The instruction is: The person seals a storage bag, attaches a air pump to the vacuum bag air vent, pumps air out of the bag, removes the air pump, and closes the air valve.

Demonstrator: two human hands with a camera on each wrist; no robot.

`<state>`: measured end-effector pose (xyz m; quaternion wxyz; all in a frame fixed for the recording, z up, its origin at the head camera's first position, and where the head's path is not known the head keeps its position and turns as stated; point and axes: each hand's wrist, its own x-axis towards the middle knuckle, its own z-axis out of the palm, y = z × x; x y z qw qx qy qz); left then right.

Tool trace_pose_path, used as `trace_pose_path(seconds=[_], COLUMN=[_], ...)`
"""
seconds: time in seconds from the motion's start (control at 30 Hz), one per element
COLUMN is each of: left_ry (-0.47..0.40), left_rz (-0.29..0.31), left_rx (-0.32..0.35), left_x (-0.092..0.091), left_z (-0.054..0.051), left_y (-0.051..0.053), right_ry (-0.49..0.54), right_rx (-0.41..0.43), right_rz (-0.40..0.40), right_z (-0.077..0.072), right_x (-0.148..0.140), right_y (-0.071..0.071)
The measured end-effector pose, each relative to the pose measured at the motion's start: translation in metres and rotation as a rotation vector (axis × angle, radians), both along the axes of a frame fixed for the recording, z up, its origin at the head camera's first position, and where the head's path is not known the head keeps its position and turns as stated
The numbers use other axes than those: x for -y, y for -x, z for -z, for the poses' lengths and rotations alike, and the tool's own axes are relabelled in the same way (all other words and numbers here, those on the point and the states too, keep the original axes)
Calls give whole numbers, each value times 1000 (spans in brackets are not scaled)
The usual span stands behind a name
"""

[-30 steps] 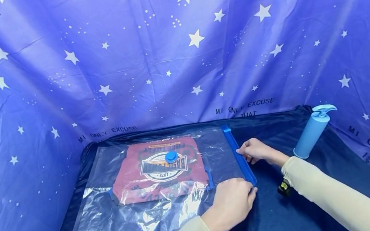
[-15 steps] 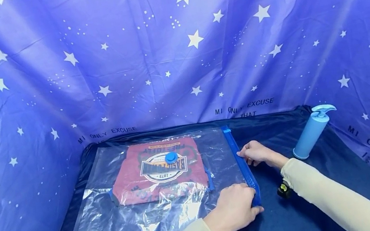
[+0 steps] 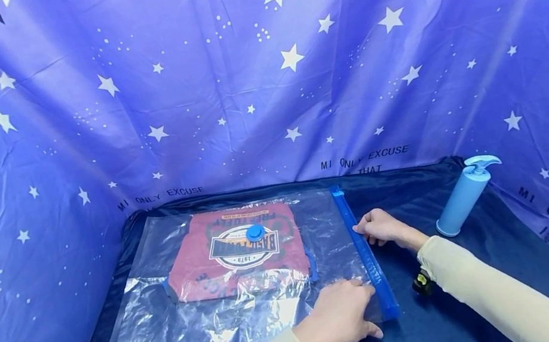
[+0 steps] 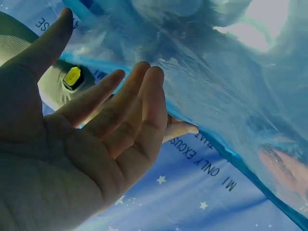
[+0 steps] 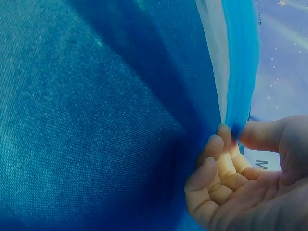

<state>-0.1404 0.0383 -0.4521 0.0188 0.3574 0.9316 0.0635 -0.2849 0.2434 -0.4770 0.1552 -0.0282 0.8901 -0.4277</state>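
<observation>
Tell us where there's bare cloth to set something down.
Bare cloth lies beyond the right hand, between the blue strip and blue pump, and nearer, between the sleeves. The left side is crowded by the bag, red garment inside, and the left hand.

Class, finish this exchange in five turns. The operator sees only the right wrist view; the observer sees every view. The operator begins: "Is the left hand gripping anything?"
Observer: No, the left hand has its thumb and fingers apart, pinching nothing.
Operator: I see only the right hand pinching a blue strip. What does the strip edge?
Observer: In the head view, it edges a clear bag with a red printed cloth inside.
Operator: Is any tool nearby?
Observer: Yes, a blue pump is beyond the right hand, on the side away from the bag.
</observation>
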Motion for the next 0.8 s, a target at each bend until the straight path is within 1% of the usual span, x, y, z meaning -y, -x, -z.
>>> trace_pose_path(seconds=[0.1, 0.17, 0.23, 0.27, 0.3, 0.33, 0.43, 0.47, 0.5, 0.53, 0.6, 0.7, 0.8], left_ry=[-21, -51, -102, -133, -180, -221, -362, -409, -449, -471, -517, -514, -478], left_rz=[-3, -25, -59, -80, -100, -124, -175, -199, -225, -264, -362, -511, -650], left_rx=[10, 53, 117, 152, 201, 232, 256, 251, 226, 188, 148, 82, 37], left_x=[9, 18, 30, 38, 48, 58, 94, 108, 123, 138, 170, 221, 271], left_z=[2, 0, -3, -6, -8, -10, -13, -14, -13, -15, -19, -27, -34], left_y=[2, 5, 11, 14, 18, 23, 38, 42, 47, 52, 58, 67, 70], right_ry=[-12, -22, -30, -35, -38, -40, -48, -52, -54, -58, -59, -63, -63], right_rx=[-1, -2, -1, -1, -3, -2, 1, 2, 3, 5, 15, 31, 30], right_rz=[-3, -8, -9, -11, -11, -10, -17, -19, -22, -29, -33, -36, -38], right_z=[1, 1, 1, 1, 1, 1, 2, 3, 4, 5, 7, 12, 13], right_x=[1, 2, 2, 3, 3, 3, 3, 3, 2, 2, 1, 1, 1], right_y=[0, 1, 2, 2, 2, 2, 1, 0, -1, -2, -5, -11, -14])
